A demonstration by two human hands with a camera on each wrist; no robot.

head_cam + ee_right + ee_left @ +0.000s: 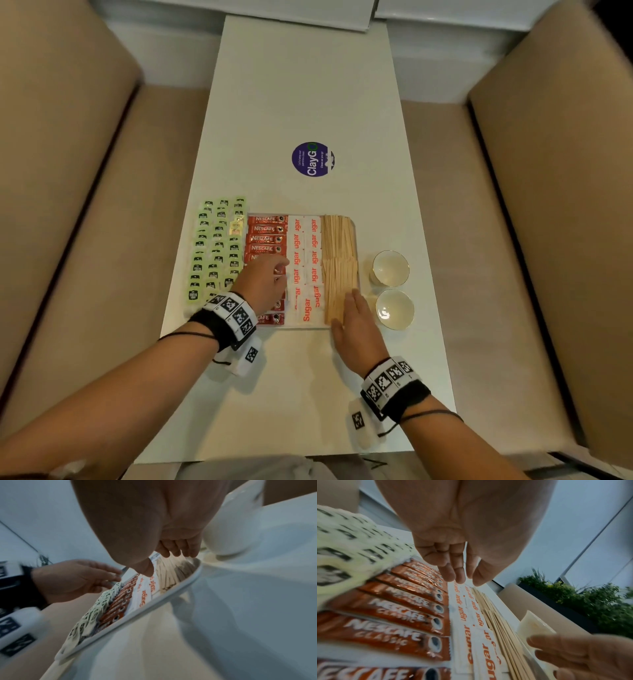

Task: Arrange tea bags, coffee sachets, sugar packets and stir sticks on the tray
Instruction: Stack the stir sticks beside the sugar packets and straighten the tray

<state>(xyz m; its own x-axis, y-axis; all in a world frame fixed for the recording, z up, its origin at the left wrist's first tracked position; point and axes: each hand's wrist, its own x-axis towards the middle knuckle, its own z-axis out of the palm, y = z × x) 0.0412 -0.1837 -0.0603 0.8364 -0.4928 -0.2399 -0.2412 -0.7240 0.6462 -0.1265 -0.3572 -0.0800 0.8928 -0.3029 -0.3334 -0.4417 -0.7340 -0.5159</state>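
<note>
Beside the tray (356, 240), two bowls (391, 268); both hands' (263, 281) grip loose, holding nothing.

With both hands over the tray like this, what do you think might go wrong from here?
The right hand lies on the stir sticks; a sideways push could fan the stack onto the sugar packets.

The left hand, over the coffee sachets, might skew a row or brush the tea bags.

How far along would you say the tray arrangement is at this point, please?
Nearly done: tea bags, coffee sachets, sugar packets and stir sticks already lie in neat columns. In hand: the left hand hovers over the sachets, while the right hand rests flat on the sticks. Left: probably only final straightening.
</note>
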